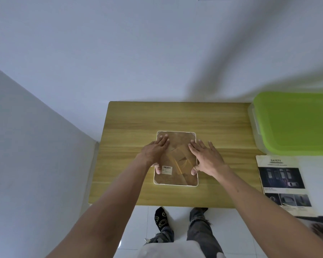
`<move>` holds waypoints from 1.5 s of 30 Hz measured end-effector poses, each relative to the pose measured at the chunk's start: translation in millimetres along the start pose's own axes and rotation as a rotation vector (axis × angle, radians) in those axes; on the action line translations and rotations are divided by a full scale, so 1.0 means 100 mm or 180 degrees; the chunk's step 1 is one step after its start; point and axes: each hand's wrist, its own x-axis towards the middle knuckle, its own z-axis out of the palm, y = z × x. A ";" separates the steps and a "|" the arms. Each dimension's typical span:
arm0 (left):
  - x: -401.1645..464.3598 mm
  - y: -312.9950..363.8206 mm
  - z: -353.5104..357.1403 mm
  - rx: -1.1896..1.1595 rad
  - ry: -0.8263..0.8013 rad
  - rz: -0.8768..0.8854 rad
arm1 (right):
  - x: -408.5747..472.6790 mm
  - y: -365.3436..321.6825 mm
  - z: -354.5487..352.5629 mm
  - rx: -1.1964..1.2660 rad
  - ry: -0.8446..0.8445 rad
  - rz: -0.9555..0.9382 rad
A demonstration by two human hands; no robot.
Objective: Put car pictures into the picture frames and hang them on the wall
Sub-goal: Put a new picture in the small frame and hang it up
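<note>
Wooden table [175, 116], white walls [119, 53]

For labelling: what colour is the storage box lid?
Bright green lid, clearest in the head view.

This looks like a plain room in a home or small office, sparsely furnished. A small wooden table [175, 118] stands pushed into a corner of bare, pale painted walls [119, 53], on a glossy white tiled floor [177, 226]. Beside the table sits a clear plastic storage box with a green lid [295, 123], and a printed car brochure page headed "SAFETY" [283, 185] lies near it. The person stands in socks [161, 218], which suggests an indoor, domestic setting.
</note>
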 end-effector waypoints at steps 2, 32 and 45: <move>-0.02 0.04 0.00 0.0044 0.0018 -0.0060 | -0.06 -0.05 0.05 0.0169 0.0046 0.0118; -0.66 0.32 0.10 -0.4453 0.1664 -0.1602 | -0.62 -0.29 0.20 0.4558 0.0716 0.1817; -0.74 0.34 -0.61 -0.4849 0.1552 -0.0658 | -0.77 0.04 -0.53 0.3837 0.1269 0.1341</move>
